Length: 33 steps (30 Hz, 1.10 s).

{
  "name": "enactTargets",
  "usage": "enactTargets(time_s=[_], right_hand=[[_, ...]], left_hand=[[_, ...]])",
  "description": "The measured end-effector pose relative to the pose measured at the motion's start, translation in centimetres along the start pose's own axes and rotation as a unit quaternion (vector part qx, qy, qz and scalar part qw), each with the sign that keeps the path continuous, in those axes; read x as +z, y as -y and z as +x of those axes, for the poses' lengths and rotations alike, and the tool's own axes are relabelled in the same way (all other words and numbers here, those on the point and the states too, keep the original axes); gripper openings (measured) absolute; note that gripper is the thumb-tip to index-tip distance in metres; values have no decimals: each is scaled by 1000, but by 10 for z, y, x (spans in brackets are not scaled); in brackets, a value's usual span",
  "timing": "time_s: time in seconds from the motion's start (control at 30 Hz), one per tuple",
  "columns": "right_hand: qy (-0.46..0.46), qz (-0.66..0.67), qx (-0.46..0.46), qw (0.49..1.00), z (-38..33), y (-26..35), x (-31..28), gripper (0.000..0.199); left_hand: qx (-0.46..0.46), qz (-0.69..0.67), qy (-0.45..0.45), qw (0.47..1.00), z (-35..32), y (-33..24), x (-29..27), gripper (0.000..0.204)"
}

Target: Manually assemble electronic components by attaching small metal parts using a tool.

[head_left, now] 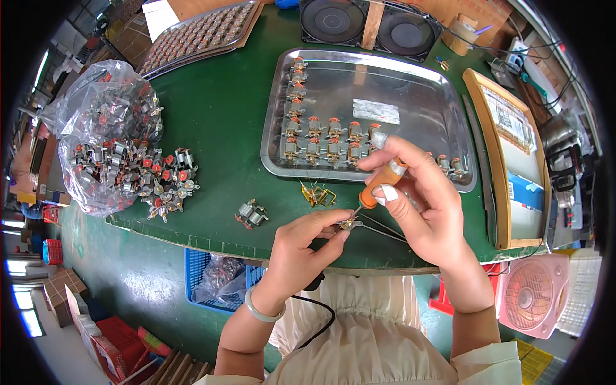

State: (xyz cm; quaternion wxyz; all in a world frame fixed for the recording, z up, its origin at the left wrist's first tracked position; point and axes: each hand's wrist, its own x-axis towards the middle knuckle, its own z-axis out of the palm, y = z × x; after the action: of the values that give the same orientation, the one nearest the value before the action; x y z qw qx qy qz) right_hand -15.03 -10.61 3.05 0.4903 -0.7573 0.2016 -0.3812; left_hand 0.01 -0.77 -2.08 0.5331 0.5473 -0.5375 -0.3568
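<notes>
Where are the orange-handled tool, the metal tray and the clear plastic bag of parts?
orange-handled tool (377, 187): head view, on the orange grip.
metal tray (423, 96): head view, on its bare floor.
clear plastic bag (96, 96): head view, on its upper side.

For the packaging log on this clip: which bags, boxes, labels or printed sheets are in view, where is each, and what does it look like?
Clear plastic bag: bench far left, crumpled, spilling small metal-and-red parts.
Small clear packet: lying flat inside the steel tray, rectangular, whitish.
Printed sheet on wooden-framed board: right of the tray, white with blue patches.
Cardboard boxes: floor, lower left, brown.
</notes>
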Motion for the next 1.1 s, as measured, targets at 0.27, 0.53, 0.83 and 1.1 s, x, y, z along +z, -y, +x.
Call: enactTargets(time_s=[0.27,0.53,0.83,1.1], right_hand=[[-5,-183,-6,983,5,9,-3,41],[-33,58,82,994,10,3,-8,40],[-52,39,72,995,14,0,-2,33],[-50,-102,11,993,20,-14,0,32]], left_hand=[[16,18,1,1000,0,0,0,28],[0,22,-14,1000,-2,3,1,27],[-16,14,-18,1000,0,3,-1,27],[-41,-11,-11,999,1,3,0,26]])
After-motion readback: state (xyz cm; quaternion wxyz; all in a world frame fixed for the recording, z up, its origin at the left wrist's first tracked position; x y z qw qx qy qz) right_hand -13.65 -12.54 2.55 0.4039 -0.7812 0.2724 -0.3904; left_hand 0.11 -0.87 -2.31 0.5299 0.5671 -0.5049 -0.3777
